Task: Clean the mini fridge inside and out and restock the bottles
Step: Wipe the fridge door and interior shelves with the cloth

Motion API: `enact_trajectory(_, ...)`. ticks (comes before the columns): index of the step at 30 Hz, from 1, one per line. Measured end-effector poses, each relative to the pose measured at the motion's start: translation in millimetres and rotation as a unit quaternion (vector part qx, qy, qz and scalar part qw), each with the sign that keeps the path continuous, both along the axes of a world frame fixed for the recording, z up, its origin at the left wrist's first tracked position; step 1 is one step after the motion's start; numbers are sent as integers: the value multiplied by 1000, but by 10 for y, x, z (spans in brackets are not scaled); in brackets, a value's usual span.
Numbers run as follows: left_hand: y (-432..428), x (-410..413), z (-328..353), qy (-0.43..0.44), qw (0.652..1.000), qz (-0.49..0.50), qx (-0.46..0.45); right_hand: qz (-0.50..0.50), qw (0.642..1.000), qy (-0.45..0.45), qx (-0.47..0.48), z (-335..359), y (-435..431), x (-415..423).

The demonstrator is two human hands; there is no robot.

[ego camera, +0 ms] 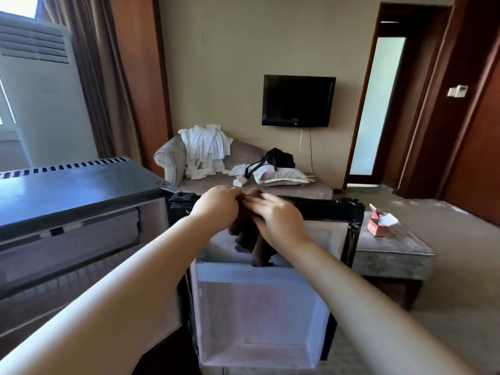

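The mini fridge [75, 190] stands at the left with its door [319, 209] swung wide open toward me; the door's white inner shelf [257, 309] faces up and holds nothing I can see. A dark brown cloth [250, 236] hangs over the middle of the door's top edge. My left hand [216, 207] pinches the cloth's upper end with curled fingers. My right hand [276, 217] lies on the cloth from the right, fingers blurred and fairly straight. No bottles are in view.
A low grey stool [392, 244] with a red tissue box [378, 223] sits right of the door. Behind are a sofa [173, 158] with white towels, a pillow and a black bag, a wall TV [297, 101], and a tall white air conditioner [43, 96] at left.
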State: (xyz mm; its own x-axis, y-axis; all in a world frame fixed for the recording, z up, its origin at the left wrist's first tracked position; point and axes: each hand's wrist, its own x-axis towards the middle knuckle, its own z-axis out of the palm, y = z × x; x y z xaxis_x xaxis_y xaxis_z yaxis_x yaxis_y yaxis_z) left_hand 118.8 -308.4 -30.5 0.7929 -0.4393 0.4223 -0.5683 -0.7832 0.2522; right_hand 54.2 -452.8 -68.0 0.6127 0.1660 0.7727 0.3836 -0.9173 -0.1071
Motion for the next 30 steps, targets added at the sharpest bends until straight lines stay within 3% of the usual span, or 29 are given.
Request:
enact_trajectory(4, -60, -11, 67, -66, 996, 16, 50, -103, 994, -29, 20, -32, -694, -253)
enact_trajectory(7, -68, 31, 13, -106, 994, 4, 17, -205, 976, 1, 75, -104, -1318, -509)
enact_trajectory(11, -29, 160, -93, -124, 991, -22, -42, -226, 960, 47, 157, -68, -1644, -514)
enact_trajectory(13, -7, 185, -97, -119, 992, -27, -45, -242, 961, 42, 130, -98, -1553, -438)
enact_trajectory(19, 204, 117, -11, -36, 996, -85, 10, -146, 985, 27, 94, -63, -824, -128)
enact_trajectory(24, 367, -80, -224, -160, 983, -86, -26, -9, 995, 5, 103, -108, 46, 267)
enact_trajectory(27, 392, -109, -331, -214, 974, -65, -28, 3, 995, -35, 92, -118, 149, 345)
enact_trajectory(30, 381, -118, -380, -223, 972, -65, -41, -3, 998, -62, 14, -129, -40, 318)
